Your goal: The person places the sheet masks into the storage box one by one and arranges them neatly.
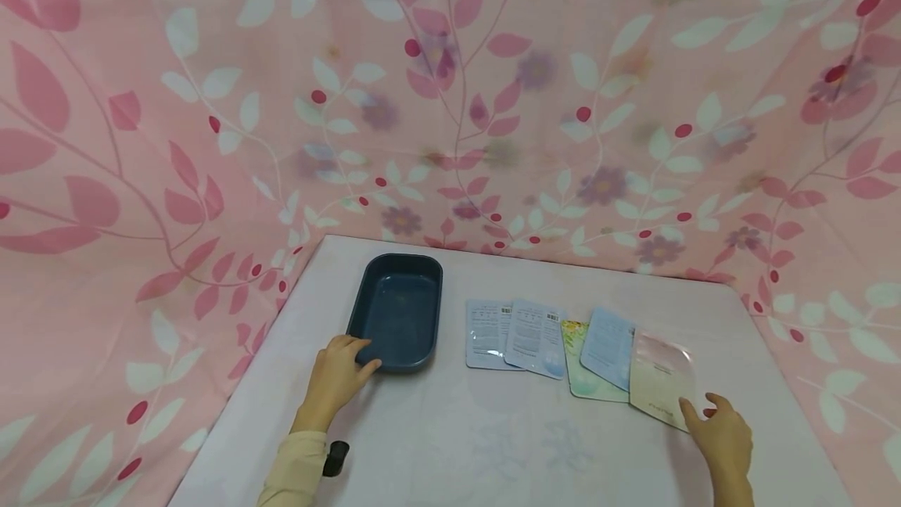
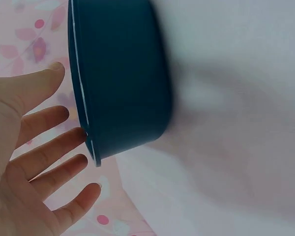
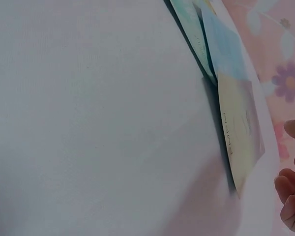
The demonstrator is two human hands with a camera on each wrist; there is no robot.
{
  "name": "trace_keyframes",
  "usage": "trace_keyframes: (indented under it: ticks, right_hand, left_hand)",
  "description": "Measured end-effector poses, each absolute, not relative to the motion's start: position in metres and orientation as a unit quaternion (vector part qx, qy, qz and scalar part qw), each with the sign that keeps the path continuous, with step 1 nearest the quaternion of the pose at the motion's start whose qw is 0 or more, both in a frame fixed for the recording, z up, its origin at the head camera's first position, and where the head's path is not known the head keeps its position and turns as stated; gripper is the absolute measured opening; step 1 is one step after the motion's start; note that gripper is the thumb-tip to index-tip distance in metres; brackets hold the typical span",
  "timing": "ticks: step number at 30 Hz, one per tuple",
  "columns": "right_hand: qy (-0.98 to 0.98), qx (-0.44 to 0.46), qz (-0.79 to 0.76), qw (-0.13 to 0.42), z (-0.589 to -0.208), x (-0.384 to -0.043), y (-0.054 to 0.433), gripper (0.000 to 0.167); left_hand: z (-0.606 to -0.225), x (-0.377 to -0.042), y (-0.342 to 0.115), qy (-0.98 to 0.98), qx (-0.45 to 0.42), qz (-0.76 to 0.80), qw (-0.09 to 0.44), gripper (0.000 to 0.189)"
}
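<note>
Only the head view shows tray (image 1: 401, 315) and pouches (image 1: 662, 374) together (left hand (image 1: 336, 375) spread, right hand (image 1: 725, 435) relaxed, both empty).

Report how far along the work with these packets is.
Apparently done: five packets lie in a row. In hand: nothing gripped; the left hand is at the rim of the blue tray, the right hand by the cream packet. Remaining: probably moving packets into the tray, since none lies there.
</note>
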State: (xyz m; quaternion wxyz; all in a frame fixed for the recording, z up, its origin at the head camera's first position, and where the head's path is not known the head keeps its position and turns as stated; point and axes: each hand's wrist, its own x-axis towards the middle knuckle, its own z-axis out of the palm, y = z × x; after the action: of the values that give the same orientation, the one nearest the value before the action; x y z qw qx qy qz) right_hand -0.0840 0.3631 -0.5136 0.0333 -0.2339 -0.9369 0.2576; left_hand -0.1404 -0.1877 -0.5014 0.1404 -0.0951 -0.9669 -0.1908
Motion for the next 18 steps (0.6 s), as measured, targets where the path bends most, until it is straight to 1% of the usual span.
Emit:
trace_keyframes:
  ticks: [9,18]
  right_hand:
    - [-0.93,-0.248,0.269,0.011,-0.526,-0.082,0.37,0.059]
    - [-0.926,-0.27,0.262,-0.008,-0.532,-0.083,0.368,0.06]
  left_hand:
    - [-0.505,-0.141,-0.189,-0.965,-0.102,-0.189,0.152,0.037]
    - [-0.51,-0.141,-0.189,-0.964,-0.098,-0.197,0.152,0.036]
